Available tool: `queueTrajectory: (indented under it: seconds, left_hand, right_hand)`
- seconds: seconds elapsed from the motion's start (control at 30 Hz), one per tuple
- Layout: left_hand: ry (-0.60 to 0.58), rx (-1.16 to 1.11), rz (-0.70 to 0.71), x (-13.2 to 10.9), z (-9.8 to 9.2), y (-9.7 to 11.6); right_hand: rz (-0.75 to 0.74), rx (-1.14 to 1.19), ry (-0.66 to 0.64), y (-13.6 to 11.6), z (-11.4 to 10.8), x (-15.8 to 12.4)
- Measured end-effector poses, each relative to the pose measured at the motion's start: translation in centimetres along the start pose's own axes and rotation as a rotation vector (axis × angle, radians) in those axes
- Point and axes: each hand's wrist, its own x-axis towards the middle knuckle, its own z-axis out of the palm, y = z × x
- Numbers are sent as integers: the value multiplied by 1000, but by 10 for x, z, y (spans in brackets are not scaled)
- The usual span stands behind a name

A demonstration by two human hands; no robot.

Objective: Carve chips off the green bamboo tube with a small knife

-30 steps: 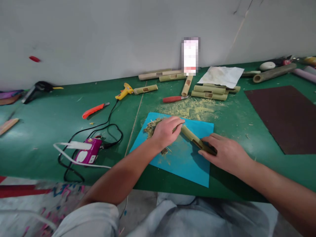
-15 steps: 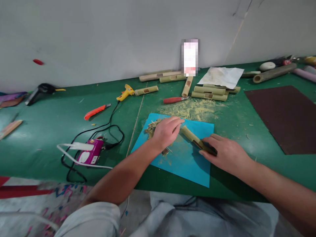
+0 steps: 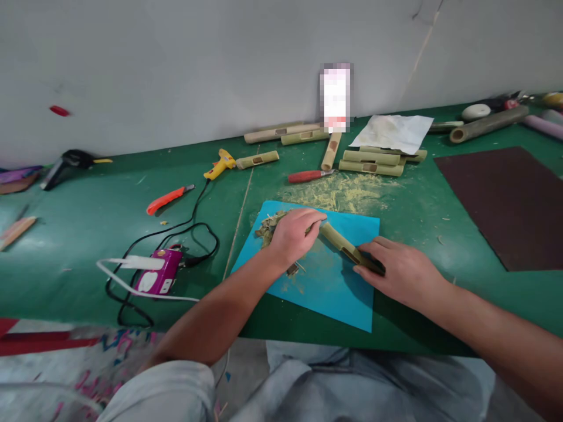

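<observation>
Only the view shifts: work holds steady, right hand (image 3: 398, 266) gripping the notched bamboo tube (image 3: 338, 240) near the table (image 3: 109, 205)'s front edge, left hand (image 3: 294, 234)'s grip unclear.

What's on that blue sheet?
Woody scraps and pale dust show on the blue sheet, with a bamboo tube held over it; whatever lies beneath the left hand is hidden.

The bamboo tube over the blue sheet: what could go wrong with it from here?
The bamboo tube might twist, as the right hand grips it near one end. The scraps lie loose on the blue sheet; the left hand could scatter them. Beyond, the red-handled tool might prick someone.
</observation>
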Motion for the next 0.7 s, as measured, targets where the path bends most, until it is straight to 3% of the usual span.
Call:
queueTrajectory:
  seconds: [0.23,0.4,0.7]
  left_hand:
    - [75,-76,-69,2,-2,7]
    - [28,-74,-113,1,-1,8]
    - [-10,-249,-339,5,-2,10]
  right_hand:
    - [-6,-7,11,1,2,-1]
    - [-6,-12,29,2,3,-1]
    - [-37,-11,54,-2,3,-1]
